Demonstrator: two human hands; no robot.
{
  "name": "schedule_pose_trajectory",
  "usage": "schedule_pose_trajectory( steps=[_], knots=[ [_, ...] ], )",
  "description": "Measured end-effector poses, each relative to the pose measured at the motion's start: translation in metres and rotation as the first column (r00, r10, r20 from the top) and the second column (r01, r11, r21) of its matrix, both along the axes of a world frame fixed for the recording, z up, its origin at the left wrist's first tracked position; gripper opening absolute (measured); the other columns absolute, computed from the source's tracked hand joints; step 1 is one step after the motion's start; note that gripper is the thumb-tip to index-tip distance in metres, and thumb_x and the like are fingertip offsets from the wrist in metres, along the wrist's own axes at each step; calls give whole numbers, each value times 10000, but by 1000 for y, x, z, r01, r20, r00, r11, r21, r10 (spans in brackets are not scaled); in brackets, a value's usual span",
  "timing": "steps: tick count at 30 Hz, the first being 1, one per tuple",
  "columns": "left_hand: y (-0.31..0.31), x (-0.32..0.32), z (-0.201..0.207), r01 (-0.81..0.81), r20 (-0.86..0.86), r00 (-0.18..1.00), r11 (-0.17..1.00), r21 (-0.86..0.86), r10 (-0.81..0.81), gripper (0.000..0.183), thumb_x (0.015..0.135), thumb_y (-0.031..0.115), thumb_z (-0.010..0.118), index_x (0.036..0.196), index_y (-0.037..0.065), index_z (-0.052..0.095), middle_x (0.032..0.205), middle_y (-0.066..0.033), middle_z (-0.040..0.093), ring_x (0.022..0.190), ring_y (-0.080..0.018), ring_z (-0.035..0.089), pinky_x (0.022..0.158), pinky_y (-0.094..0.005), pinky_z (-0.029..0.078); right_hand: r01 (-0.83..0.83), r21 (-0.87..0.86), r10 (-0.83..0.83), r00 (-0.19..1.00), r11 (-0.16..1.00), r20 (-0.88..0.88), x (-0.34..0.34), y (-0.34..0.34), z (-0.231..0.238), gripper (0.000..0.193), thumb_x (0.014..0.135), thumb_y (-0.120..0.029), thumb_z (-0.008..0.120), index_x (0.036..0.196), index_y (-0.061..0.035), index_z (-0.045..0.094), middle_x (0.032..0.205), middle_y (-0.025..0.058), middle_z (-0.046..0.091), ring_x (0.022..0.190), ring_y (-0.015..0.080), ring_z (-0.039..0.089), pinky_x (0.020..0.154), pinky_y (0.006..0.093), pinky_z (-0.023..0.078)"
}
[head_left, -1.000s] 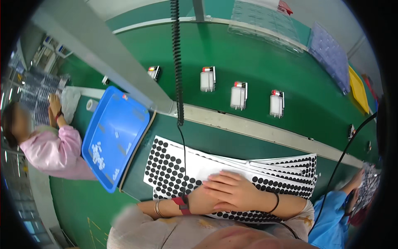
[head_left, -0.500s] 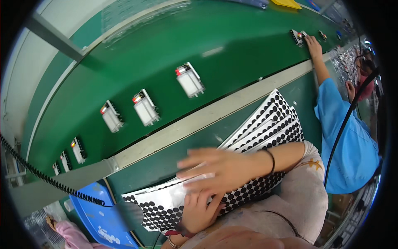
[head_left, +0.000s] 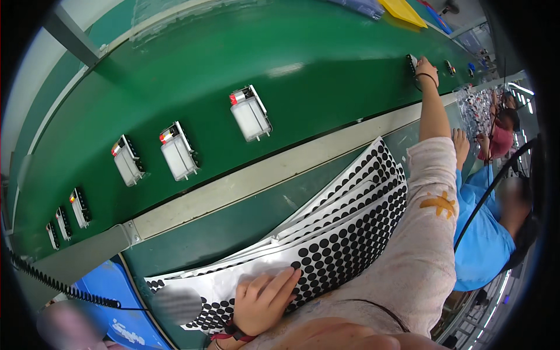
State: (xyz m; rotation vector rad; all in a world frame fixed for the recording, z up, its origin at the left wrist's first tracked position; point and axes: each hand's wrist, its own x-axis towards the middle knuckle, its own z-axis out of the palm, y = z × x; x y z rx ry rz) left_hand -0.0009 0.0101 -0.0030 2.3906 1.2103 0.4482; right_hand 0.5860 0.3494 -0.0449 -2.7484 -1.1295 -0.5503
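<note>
My left hand (head_left: 262,302) lies with its fingers stretched over the top sheet of a fanned stack of white sheets (head_left: 350,233) covered in rows of round black stickers. A bare white patch shows beside the fingers. My right hand (head_left: 426,68) reaches far out onto the green belt at the upper right. Its fingers are bent over a small boxy unit with a black side strip (head_left: 412,62), which they largely cover. Nearer on the belt lies a white boxy unit (head_left: 251,116) with a red-and-silver cylinder at its top end.
More such units lie along the green conveyor belt (head_left: 326,87), including one white unit (head_left: 179,157). A pale metal rail (head_left: 280,163) edges the belt. A blue tray (head_left: 119,303) is at the lower left, near a coiled black cable (head_left: 64,289). A co-worker in blue (head_left: 481,245) sits at right.
My right hand has left the sheets and stretched out to the unit at the upper right. The co-worker's hand has drawn back from there. The units appear shifted left in view.
</note>
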Motion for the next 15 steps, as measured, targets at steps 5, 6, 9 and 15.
schedule_pose_trajectory(
  steps=[5, 6, 9, 15],
  knots=[
    [-7, 2, -3, -152, -22, 988, 983, 108, 155, 355, 675, 214, 656, 1024, 153, 638, 1035, 33, 563, 885, -159, 495, 721, -303, 376, -258, -171, 250, 966, 951, -69, 3, -11, 21, 285, 790, -308, 540, 1060, -218, 566, 985, 137, 620, 927, 322, 585, 797, 417, 463],
    [-8, 4, -2, -160, 0, 987, 981, 114, 161, 353, 651, 184, 672, 1001, 143, 645, 1012, 19, 573, 866, -178, 506, 719, -323, 387, -289, -191, 283, 957, 938, -59, -7, -15, 22, 262, 784, -285, 557, 1029, -192, 557, 957, 139, 622, 921, 327, 584, 785, 428, 464],
    [-5, 7, 3, -158, 65, 986, 982, 102, 152, 307, 642, 134, 680, 946, 114, 646, 954, -14, 575, 838, -212, 514, 728, -338, 385, -361, -303, 376, 927, 882, -11, -51, -34, 31, 204, 776, -191, 576, 961, -124, 521, 902, 151, 613, 894, 337, 583, 730, 448, 473],
    [5, 9, 10, -135, 156, 976, 982, -134, 155, 252, 692, 77, 629, 939, 102, 584, 897, -60, 541, 831, -252, 484, 751, -347, 328, -453, 455, 527, 849, 767, -42, -90, -46, 13, 197, 774, -249, 582, 929, -127, 592, 808, 149, 597, 781, 320, 595, 664, 401, 478]
  ],
)
